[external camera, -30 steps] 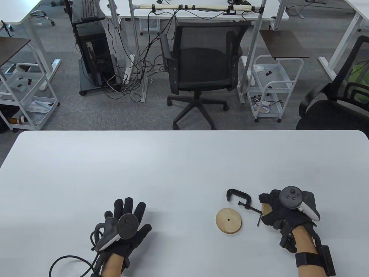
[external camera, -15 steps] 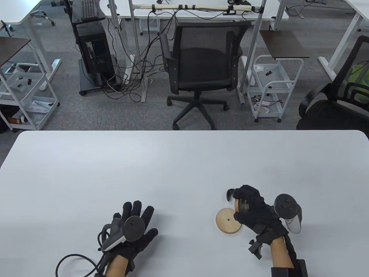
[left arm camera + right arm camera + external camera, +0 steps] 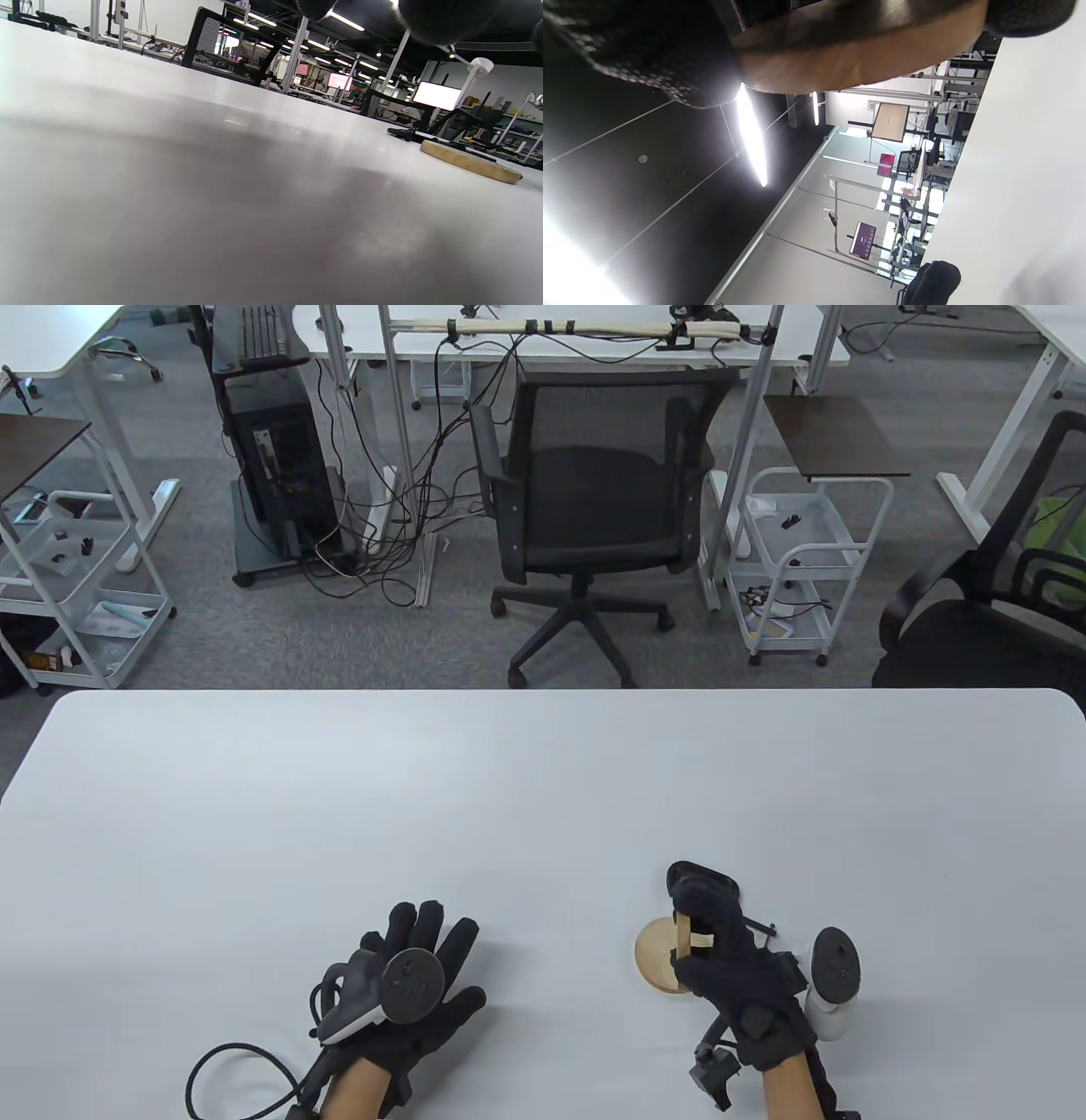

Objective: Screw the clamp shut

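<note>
We observe 2 gloved hands at the near edge of the white table (image 3: 339,814). The left hand (image 3: 407,997) lies flat, palm down, on the tabletop at the near left, its fingers (image 3: 424,920) spread apart and holding nothing; a black cable (image 3: 229,1060) loops on the table just beside its wrist. The right hand (image 3: 730,963) is at the near right, turned on its side, with its fingers closed around a wooden disc (image 3: 689,937) held on edge; in the right wrist view the rim of that disc (image 3: 865,51) fills the top of the frame, pressed between gloved fingertips. A 2nd wooden disc (image 3: 655,959) lies flat on the table, touching or just under the held one, partly covered by the right hand; the left wrist view shows it (image 3: 471,163) resting flat at the right of the frame. The black C-clamp (image 3: 700,878) lies on the table directly beyond the right hand's fingers, its curved frame visible above the fingertips, and its screw rod with crossbar handle (image 3: 759,931) projects to the right behind the hand. We cannot tell whether the held disc sits between the clamp's jaws or merely in front of them, nor how far the screw is run in. The right hand grips the disc only; neither hand is on the screw handle.
</note>
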A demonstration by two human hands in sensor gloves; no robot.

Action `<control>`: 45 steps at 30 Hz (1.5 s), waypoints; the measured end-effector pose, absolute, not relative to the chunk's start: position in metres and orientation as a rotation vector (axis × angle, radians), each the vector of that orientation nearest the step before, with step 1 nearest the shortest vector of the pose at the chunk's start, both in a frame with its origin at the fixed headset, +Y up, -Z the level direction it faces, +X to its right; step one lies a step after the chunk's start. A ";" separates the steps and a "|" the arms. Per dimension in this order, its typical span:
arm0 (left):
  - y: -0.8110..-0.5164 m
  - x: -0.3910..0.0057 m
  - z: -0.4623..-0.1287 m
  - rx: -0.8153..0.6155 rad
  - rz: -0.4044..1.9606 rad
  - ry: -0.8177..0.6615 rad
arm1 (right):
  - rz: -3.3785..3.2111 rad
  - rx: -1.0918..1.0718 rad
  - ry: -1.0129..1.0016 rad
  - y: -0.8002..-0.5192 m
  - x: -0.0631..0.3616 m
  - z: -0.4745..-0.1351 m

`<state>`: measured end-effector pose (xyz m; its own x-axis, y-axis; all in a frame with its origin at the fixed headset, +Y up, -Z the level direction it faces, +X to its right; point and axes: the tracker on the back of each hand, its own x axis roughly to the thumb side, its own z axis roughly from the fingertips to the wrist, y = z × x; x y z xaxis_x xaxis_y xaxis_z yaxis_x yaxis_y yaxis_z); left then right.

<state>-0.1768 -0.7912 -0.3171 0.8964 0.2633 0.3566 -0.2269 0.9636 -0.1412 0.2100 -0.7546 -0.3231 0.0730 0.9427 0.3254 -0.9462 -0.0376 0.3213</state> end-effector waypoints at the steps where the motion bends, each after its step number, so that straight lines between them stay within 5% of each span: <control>1: -0.790 -0.174 -0.317 -0.091 0.258 -0.393 | 1.514 0.534 -0.007 -0.754 0.210 -0.323; 11: -0.768 -0.133 -0.344 -0.102 0.221 -0.521 | 1.533 0.520 -0.089 -0.749 0.215 -0.321; 21: -0.753 -0.021 -0.369 -0.152 0.173 -0.707 | 1.542 0.480 -0.336 -0.732 0.244 -0.309; 28: -0.773 0.045 -0.381 -0.285 0.095 -0.734 | 1.628 0.480 -0.343 -0.733 0.251 -0.311; 45: -0.814 0.083 -0.389 -0.396 0.005 -0.746 | 1.570 0.471 -0.372 -0.732 0.256 -0.310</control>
